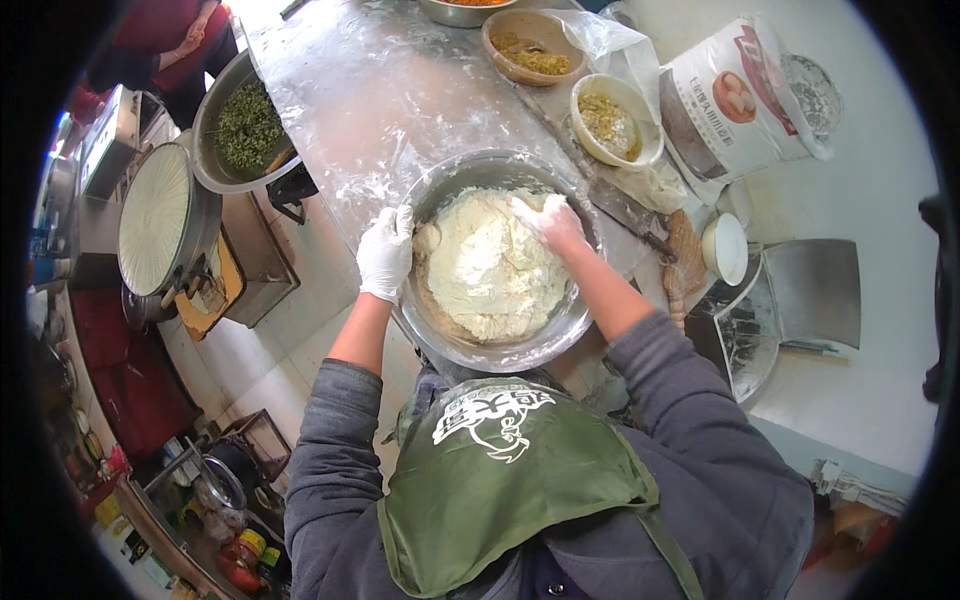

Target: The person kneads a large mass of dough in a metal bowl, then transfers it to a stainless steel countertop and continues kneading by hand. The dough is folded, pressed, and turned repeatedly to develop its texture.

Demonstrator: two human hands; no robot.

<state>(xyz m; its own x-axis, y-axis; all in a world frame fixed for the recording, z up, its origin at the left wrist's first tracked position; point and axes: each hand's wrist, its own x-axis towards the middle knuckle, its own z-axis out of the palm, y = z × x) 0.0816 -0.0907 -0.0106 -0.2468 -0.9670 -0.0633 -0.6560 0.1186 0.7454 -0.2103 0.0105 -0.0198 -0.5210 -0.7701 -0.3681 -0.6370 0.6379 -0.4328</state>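
Observation:
A large stainless-steel bowl [517, 358] stands at the table's near edge, in front of my green apron. It holds a wide, pale mound of floury dough [487, 281], with loose flour on its surface. My left hand [384, 256], in a white glove, grips the bowl's left rim with the thumb over the edge. My right hand [553, 225] is coated in flour and rests on the upper right of the dough, inside the bowl. Its fingers are spread, with the tips dusted white.
The flour-dusted table [390, 97] extends away from me. To the right are a bowl of yellowish filling [611, 124], a brown bowl [499, 56], a cleaver [622, 210] and a flour sack [720, 112]. Left are a basin of chopped greens [202, 161], a round steamer [154, 221] and another person [169, 52].

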